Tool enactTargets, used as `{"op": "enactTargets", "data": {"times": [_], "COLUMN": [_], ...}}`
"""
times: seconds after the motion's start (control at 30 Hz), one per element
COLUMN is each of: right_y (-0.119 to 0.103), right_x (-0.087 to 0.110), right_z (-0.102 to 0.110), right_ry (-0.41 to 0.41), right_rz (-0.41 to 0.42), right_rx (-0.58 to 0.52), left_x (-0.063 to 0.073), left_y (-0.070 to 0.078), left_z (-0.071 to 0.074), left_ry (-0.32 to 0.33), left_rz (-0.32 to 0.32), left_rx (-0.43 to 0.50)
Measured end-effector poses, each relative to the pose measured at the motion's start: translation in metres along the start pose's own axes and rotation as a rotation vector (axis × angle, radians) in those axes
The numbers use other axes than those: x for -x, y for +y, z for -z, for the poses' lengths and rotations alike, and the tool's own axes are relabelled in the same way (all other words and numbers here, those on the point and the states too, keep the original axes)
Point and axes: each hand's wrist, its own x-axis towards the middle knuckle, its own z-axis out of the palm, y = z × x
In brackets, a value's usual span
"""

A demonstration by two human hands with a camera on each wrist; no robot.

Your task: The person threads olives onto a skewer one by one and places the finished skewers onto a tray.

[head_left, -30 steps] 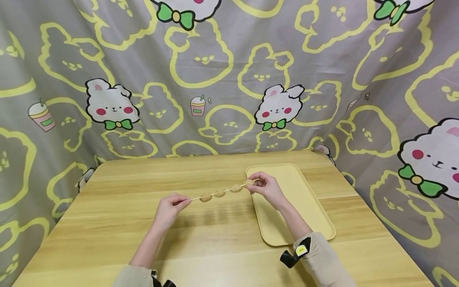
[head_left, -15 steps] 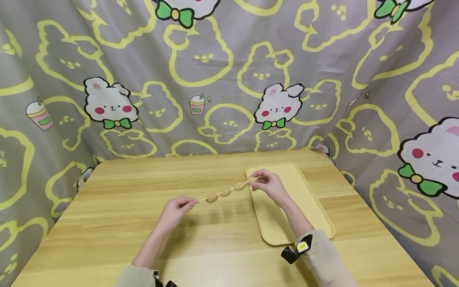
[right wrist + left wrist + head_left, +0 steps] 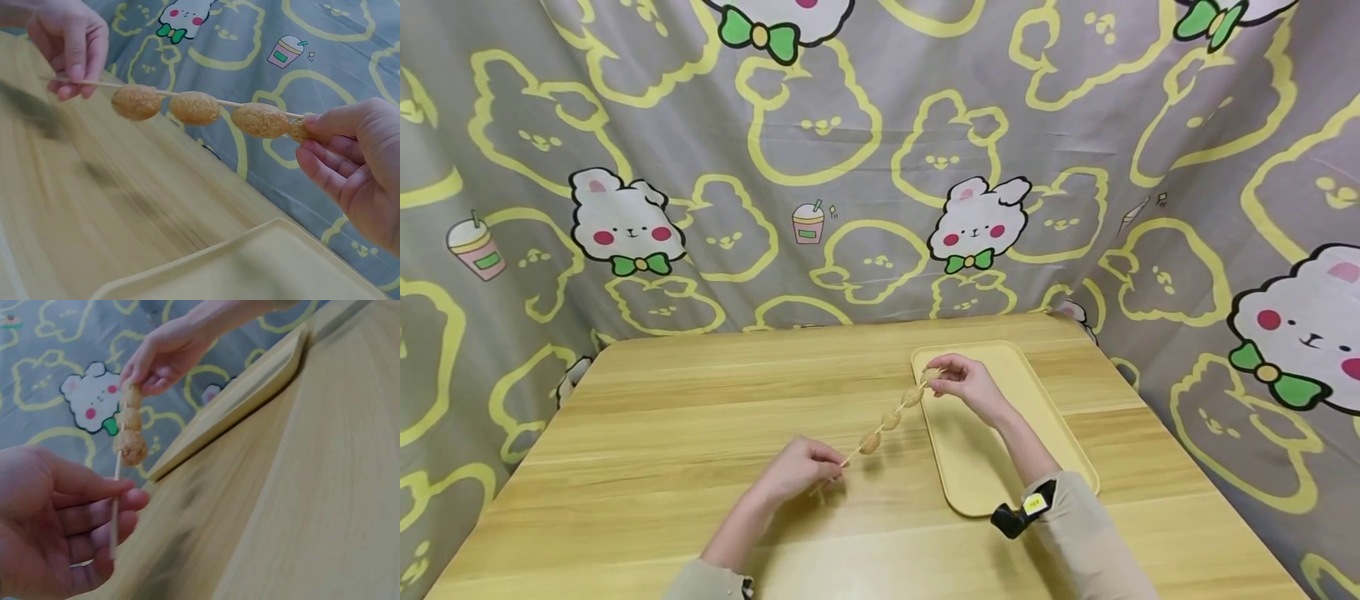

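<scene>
Both hands hold a wooden skewer threaded with several golden-brown, wrinkled oval balls, up above the table. My left hand pinches the bare end of the stick between thumb and fingers; in the left wrist view a short length of stick sticks out below the thumb. At the other end, my right hand pinches the outermost ball, which its thumb and fingers partly hide. The skewer slants in the head view, its left end nearer the person. Beneath the right hand lies a pale yellow tray.
The wooden table carries the tray on its right side, with the right forearm crossing over it. A grey curtain with yellow outlines and white rabbits hangs behind the table and along both sides. A black strap is on the right sleeve.
My left hand has moved right and toward the person, carrying its end of the skewer, so the skewer slants more steeply. The right hand has shifted slightly right and still grips the far end.
</scene>
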Motion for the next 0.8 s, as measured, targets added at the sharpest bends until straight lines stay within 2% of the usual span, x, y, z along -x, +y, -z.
{"op": "enactTargets", "data": {"times": [0.13,0.23,0.4,0.5,0.63,0.8], "right_y": [-0.001,-0.003,-0.006,-0.003,0.001,0.005], "right_x": [-0.004,-0.007,-0.005,0.004,0.027,0.068], "right_z": [0.001,0.001,0.006,0.015,0.036,0.073], "right_ry": [0.006,0.041,0.125,0.165,0.209,0.238], "right_rz": [-0.007,-0.009,0.002,0.004,-0.002,-0.070], "right_rx": [0.016,-0.018,-0.107,-0.096,-0.002,0.205], "left_x": [-0.006,-0.009,-0.016,-0.017,-0.022,-0.038], "left_y": [-0.004,-0.002,0.000,0.002,0.003,0.004], "left_z": [-0.012,-0.022,-0.035,-0.043,-0.054,-0.069], "left_ry": [-0.137,-0.173,-0.134,-0.117,-0.087,-0.038], "left_rz": [0.043,0.057,0.031,0.043,0.054,0.042], "left_rx": [0.116,0.179,0.236,0.297,0.338,0.355]}}
